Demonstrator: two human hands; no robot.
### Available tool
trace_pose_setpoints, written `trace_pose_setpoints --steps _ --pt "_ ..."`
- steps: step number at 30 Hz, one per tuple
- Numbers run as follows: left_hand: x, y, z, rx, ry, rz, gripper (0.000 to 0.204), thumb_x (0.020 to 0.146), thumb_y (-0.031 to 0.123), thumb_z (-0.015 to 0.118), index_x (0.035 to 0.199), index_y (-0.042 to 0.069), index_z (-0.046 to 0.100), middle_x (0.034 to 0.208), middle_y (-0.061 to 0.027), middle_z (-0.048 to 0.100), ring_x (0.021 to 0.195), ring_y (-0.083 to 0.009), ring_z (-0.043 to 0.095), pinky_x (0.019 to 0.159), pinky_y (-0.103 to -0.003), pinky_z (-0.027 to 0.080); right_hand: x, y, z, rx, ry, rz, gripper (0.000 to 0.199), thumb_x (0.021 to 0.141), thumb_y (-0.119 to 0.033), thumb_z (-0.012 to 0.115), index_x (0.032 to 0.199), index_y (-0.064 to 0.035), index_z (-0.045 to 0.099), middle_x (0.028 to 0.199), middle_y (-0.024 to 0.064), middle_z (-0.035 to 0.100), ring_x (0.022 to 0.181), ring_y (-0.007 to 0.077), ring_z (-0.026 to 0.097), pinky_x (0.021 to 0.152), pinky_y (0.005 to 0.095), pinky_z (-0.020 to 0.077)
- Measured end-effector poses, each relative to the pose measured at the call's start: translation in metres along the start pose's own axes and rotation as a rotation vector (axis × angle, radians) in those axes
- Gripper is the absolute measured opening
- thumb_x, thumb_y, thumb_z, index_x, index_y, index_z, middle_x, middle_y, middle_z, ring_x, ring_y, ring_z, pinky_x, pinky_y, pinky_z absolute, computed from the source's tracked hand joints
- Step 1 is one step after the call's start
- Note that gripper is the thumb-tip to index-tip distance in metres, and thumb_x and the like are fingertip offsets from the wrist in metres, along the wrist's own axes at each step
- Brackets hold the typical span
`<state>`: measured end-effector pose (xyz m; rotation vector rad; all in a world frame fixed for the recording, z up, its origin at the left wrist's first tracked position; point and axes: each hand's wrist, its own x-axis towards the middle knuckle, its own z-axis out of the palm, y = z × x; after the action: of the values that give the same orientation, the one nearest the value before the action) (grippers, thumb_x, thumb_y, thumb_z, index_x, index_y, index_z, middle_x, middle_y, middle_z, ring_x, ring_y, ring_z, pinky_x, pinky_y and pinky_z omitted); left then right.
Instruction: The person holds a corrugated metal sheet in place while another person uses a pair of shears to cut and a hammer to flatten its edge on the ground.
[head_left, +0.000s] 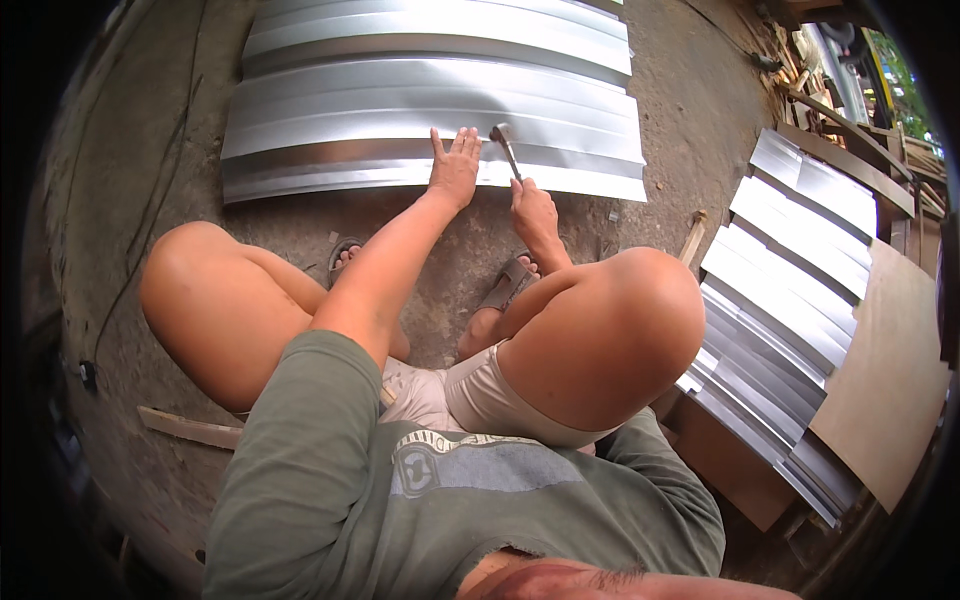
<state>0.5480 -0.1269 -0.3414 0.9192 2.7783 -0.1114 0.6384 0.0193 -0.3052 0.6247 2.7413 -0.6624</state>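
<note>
A large silvery corrugated metal sheet (330,95) lies on the ground in front of my feet. My left hand (457,170) rests flat on its near ribs with the fingers spread, holding nothing. Just to the right, my right hand (534,212) is wrapped round the handle of a hammer (513,155). The hammer's head is over the sheet, close to my left fingertips; whether it touches the metal I cannot tell. A shallow dent or bend in the sheen shows around that spot.
On the right lies a stack of more corrugated metal sheets (790,275) beside a plywood board (880,370). Scrap wood (900,150) is piled at the far right. A wood strip (190,427) lies at my left, and a dark cord (150,230) runs along the concrete floor (690,130).
</note>
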Motion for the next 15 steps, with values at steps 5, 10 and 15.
trace_pose_setpoints --steps 5,10,15 --pt "0.001 -0.002 -0.006 0.006 0.008 0.028 0.067 0.092 0.012 0.051 0.156 0.007 0.033 0.166 -0.006 0.027 0.153 -0.0209 0.026 0.117 -0.073 0.009 0.003 0.01 0.01 0.0 -0.006 -0.005 0.042 0.106 -0.039 0.046 0.101 0.0012 0.057 0.088 0.0311 0.068 0.089 0.0517 0.065 0.079 0.0586 0.0502" --pt "-0.016 -0.023 -0.001 0.015 0.036 -0.033 0.066 0.093 0.012 0.049 0.157 0.008 0.033 0.166 -0.0049 0.029 0.153 -0.0229 0.028 0.118 -0.073 0.009 0.002 0.009 0.008 -0.007 -0.05 0.017 0.044 0.105 -0.04 0.047 0.102 0.0035 0.056 0.092 0.0335 0.067 0.092 0.0525 0.065 0.079 0.0582 0.0502" --pt "-0.017 -0.028 0.005 0.023 0.033 -0.034 0.064 0.094 0.012 0.049 0.157 0.009 0.034 0.166 -0.0041 0.029 0.152 -0.0236 0.028 0.119 -0.07 0.013 -0.014 0.031 0.015 0.306 -0.032 -0.109 0.038 0.098 -0.031 0.065 0.107 0.0048 0.057 0.085 0.0276 0.069 0.079 0.0412 0.07 0.069 0.0467 0.0529"
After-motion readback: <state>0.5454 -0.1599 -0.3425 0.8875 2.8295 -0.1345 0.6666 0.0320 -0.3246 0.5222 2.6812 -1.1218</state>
